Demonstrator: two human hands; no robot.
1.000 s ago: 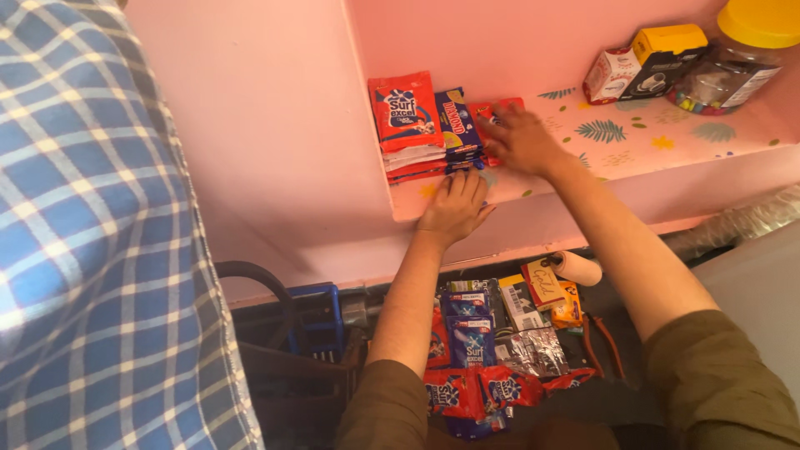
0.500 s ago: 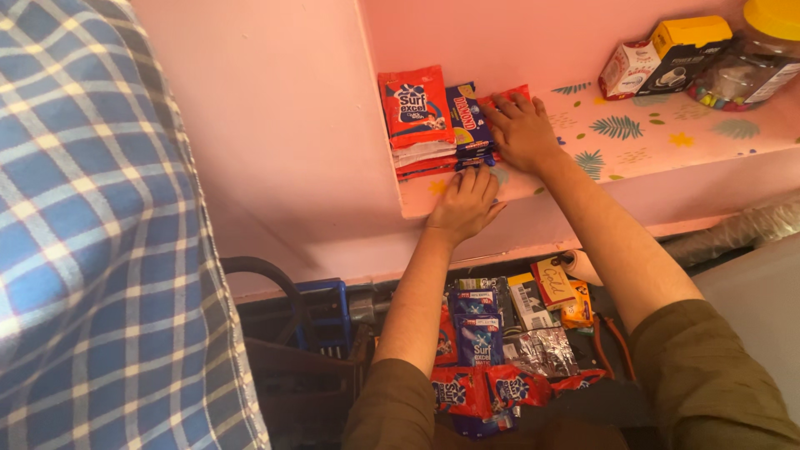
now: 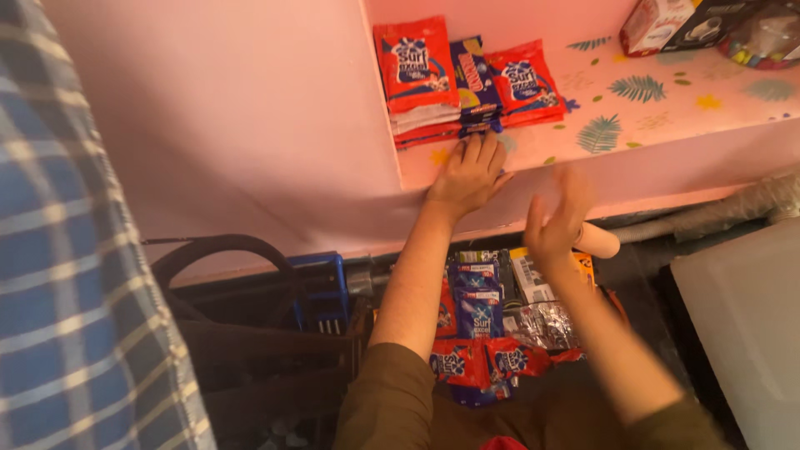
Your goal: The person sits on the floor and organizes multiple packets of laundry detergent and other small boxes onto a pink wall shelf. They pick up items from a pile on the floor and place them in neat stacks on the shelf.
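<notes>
The left hand (image 3: 469,172) lies flat on the front edge of the pink shelf (image 3: 667,125), fingers together, fingertips touching the stacked sachets (image 3: 437,79), which stand at the shelf's left end against the side wall. The right hand (image 3: 557,221) hangs in the air below the shelf edge, open with fingers loosely spread, holding nothing, blurred. Beneath it, more sachets (image 3: 479,333) lie in a pile beside a black basket (image 3: 275,367).

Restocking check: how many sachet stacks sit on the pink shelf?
3, side by side at the shelf's left end: red stack by the wall, blue stack in the middle, red stack on the right.
</notes>
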